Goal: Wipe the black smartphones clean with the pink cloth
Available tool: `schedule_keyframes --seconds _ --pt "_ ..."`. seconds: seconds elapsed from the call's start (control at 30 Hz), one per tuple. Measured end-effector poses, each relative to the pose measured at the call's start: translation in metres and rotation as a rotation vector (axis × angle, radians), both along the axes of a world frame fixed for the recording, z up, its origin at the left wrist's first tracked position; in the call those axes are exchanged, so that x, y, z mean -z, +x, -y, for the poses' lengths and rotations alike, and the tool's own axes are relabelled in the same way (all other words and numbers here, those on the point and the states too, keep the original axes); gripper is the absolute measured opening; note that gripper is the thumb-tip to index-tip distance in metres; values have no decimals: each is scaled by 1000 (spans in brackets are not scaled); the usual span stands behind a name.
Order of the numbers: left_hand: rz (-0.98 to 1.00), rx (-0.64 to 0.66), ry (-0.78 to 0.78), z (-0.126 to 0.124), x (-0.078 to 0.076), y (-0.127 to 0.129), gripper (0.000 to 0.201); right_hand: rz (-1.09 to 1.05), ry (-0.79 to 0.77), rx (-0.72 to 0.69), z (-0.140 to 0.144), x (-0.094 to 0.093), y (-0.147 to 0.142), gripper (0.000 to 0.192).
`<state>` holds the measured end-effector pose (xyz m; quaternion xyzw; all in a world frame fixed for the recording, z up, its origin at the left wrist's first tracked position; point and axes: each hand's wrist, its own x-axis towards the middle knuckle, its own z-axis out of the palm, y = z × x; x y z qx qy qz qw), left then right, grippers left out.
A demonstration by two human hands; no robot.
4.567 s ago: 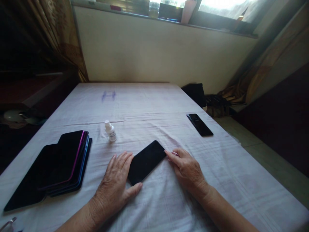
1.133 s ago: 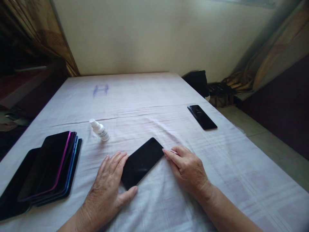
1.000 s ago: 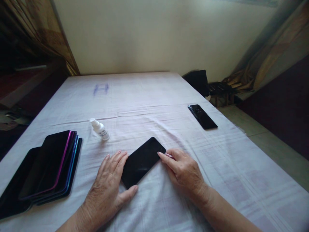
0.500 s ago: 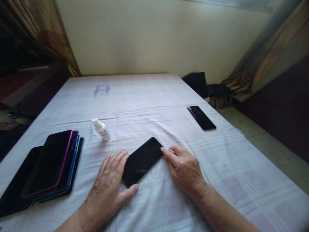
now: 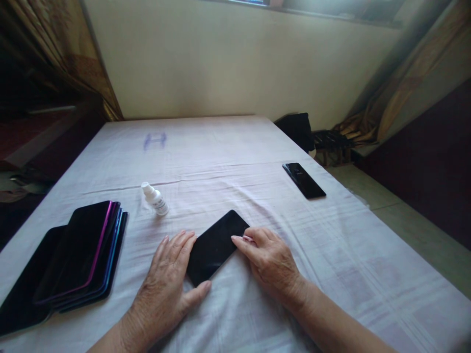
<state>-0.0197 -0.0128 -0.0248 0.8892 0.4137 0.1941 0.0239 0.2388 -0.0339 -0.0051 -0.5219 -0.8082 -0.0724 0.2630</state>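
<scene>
A flat, glossy black phone (image 5: 217, 246) lay on the wrinkled white cloth of the table (image 5: 228, 162), between both hands. The left hand (image 5: 167, 282) rested open against its near edge; the right hand (image 5: 270, 257), fingers loosely curled, touched its right side.

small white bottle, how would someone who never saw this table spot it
On the white cloth-covered table, look between the stack of dark phones and the phone under both hands. The small white bottle lies tilted there, alone: the only pale, rounded thing among flat black slabs.
</scene>
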Motion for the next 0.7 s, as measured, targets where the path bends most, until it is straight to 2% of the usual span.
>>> schedule_keyframes --seconds 0.17,0.47,0.57,0.7 --pt "-13 2 26 0 -1 0 76 -9 -5 6 -1 1 0 30" --pt "-5 5 17 0 0 0 75 70 -98 158 -9 2 16 37" --pt "-8 14 21 0 0 0 75 83 -125 193 -14 1 13 36" --pt "-3 8 28 0 2 0 75 72 -151 174 -16 -3 3 33"
